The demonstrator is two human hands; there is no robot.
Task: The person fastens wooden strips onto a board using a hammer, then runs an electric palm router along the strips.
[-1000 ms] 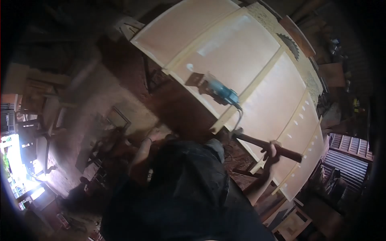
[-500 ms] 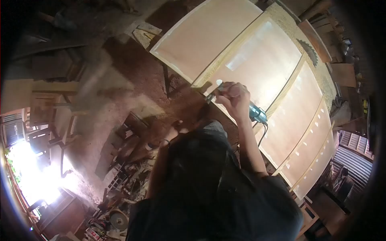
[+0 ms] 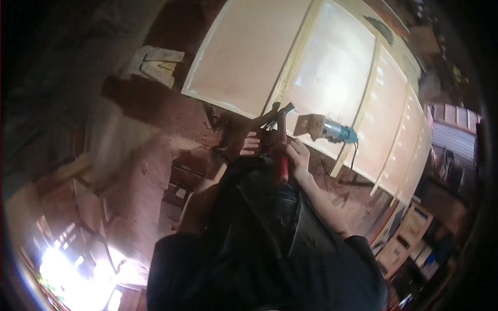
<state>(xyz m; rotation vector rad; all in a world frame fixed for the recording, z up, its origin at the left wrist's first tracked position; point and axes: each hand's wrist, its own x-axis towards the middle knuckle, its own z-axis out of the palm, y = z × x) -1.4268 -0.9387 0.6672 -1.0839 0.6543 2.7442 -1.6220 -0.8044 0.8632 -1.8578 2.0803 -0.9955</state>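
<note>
My right hand (image 3: 298,157) is closed at the handle of a hammer (image 3: 282,137), which has a red grip and its head up by the panel's front edge. Just left of the hammer, my left hand (image 3: 250,143) has its fingers apart, and I see nothing held in it. Part of that hand lies in shadow. A teal and silver power tool (image 3: 338,130) with a flat base and a black cord lies on the large framed panel (image 3: 233,57), right of and beyond my right hand.
Pale wooden strips (image 3: 366,93) divide the panel, and some stick out past its front edge. A circular saw blade (image 3: 380,29) lies at the far side. A whitish folded item (image 3: 157,65) sits left of the panel. A wooden frame (image 3: 404,239) stands at lower right.
My right hand has come back from over the panel towards my body, with the hammer now upright before me. My left hand has moved up and right, closer to it. The view has shifted.
</note>
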